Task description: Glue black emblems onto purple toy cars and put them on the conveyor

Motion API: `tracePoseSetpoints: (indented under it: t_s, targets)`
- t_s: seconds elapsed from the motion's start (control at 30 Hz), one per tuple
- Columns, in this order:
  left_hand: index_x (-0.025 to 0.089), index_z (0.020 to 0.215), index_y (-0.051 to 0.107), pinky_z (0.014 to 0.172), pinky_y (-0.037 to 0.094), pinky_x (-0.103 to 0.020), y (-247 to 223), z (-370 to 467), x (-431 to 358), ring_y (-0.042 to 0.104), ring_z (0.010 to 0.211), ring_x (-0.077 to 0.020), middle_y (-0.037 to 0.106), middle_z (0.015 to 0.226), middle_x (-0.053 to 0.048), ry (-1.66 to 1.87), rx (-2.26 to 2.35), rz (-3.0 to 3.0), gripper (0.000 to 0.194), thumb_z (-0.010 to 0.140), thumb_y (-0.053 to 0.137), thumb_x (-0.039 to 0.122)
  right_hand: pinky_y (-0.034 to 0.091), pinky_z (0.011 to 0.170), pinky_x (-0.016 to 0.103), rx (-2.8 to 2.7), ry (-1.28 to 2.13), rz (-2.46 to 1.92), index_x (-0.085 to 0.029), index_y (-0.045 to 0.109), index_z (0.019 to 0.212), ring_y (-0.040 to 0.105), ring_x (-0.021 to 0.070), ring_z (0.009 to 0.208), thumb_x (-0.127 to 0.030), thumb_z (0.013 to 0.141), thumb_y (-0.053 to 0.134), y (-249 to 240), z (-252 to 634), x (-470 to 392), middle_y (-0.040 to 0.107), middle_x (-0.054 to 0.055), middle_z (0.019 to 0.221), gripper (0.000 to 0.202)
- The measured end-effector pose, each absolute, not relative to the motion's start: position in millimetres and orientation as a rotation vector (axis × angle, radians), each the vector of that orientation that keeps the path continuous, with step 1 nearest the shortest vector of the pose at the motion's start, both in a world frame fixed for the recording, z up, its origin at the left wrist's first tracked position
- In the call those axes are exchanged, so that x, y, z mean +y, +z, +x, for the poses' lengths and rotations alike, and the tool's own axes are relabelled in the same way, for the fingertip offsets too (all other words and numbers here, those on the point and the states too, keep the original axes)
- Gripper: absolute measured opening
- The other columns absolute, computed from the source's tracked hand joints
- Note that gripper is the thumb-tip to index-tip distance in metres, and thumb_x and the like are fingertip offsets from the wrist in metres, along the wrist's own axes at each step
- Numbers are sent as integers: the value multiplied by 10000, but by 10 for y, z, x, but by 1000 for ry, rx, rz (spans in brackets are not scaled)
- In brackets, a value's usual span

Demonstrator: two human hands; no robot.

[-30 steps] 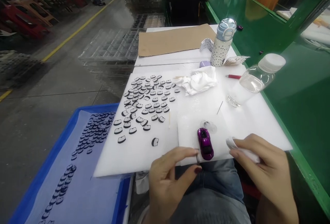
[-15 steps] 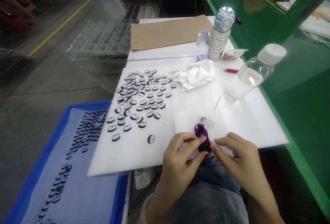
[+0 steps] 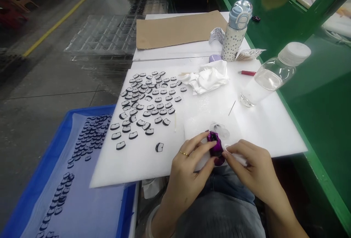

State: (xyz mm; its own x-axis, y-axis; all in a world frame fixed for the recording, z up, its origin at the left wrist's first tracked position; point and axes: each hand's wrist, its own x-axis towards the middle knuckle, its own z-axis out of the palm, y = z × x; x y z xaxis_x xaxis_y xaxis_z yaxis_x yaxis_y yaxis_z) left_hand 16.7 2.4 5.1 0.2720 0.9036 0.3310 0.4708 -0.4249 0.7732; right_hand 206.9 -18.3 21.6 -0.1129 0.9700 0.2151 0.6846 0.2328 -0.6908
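Note:
A shiny purple toy car (image 3: 214, 138) with dark windows is pinched in my left hand (image 3: 189, 166), near the front edge of the white foam board. My left fingers lie along its left side and top, with the thumb near its lower end. My right hand (image 3: 253, 165) closes on a crumpled white cloth (image 3: 239, 158) and meets the car's right side with its fingertips. Part of the cloth is hidden under those fingers. Just beyond the car is a clear round patch of plastic (image 3: 221, 131). Many small dark curved parts (image 3: 146, 107) lie spread to the left.
White tissue (image 3: 207, 79), a thin needle-like stick (image 3: 231, 108), a red pen (image 3: 247, 73), a clear bottle (image 3: 265, 80) and a dotted flask (image 3: 235, 37) stand or lie on the board (image 3: 126, 166). Cardboard (image 3: 178, 31) lies behind. A blue tray (image 3: 90, 194) is lower left.
My left fingers have shifted on the car, the forefinger now reaching its far end. The right hand stays almost in place. The whole view has moved slightly.

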Motion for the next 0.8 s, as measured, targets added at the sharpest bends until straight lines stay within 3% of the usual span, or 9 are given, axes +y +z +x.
tracePoseSetpoints:
  t_s: [0.1, 0.2, 0.47, 0.57, 0.63, 0.73, 0.8]
  targets:
    - [235, 1232, 640, 927, 583, -379, 61, 119, 32, 650, 1044, -231, 671, 1073, -67, 943, 1202, 2056, 406, 838, 729, 186, 370, 496, 210, -1919, 298, -1291, -146, 664, 1022, 493, 86, 572, -94, 933, 623, 172, 2095, -184, 554, -11, 698, 111]
    - [221, 1215, 635, 950, 571, -374, 45, 132, 27, 640, 1080, -230, 666, 1118, -77, 994, 1223, 2108, 386, 842, 711, 156, 407, 531, 238, -1987, 144, -1182, -122, 651, 1087, 497, 109, 612, -74, 934, 608, 114, 2000, -208, 579, 16, 729, 166]
    - [224, 1205, 632, 897, 589, -381, -67, 189, -7, 637, 999, -215, 646, 1180, -92, 1115, 1236, 2165, 342, 876, 719, 248, 405, 487, 231, -1953, 146, -1385, -157, 685, 1014, 528, 101, 584, -81, 925, 628, 171, 2104, -266, 608, 6, 721, 130]
    - [236, 1183, 648, 847, 597, -364, -107, 202, -10, 626, 987, -205, 616, 1250, -100, 1198, 1197, 2198, 303, 887, 708, 217, 403, 487, 239, -1763, 77, -1508, -209, 694, 1007, 525, 101, 564, -162, 910, 689, 220, 2445, -169, 647, -6, 758, 107]
    - [236, 1165, 663, 864, 590, -380, -115, 218, -14, 610, 1053, -224, 589, 1291, -110, 1242, 1192, 2250, 280, 892, 694, 182, 454, 583, 292, -1669, -122, -1669, -218, 701, 1002, 580, 158, 665, -263, 904, 709, 221, 2650, -66, 679, 28, 854, 108]
    - [202, 1152, 679, 913, 572, -431, -130, 209, -85, 579, 1150, -271, 574, 1286, -136, 1317, 1175, 2291, 227, 944, 631, 278, 483, 818, 442, -1747, -331, -1819, -202, 716, 1038, 617, 300, 977, -349, 930, 656, 216, 2732, 35, 667, 114, 1117, 191]
    - [175, 1114, 691, 867, 583, -394, -198, 146, -234, 610, 1092, -254, 604, 1191, -134, 1433, 1130, 2254, 256, 990, 541, 342, 478, 865, 443, -1781, -269, -1765, -193, 690, 1071, 618, 298, 1024, -325, 946, 630, 230, 2588, 21, 666, 112, 1124, 192]
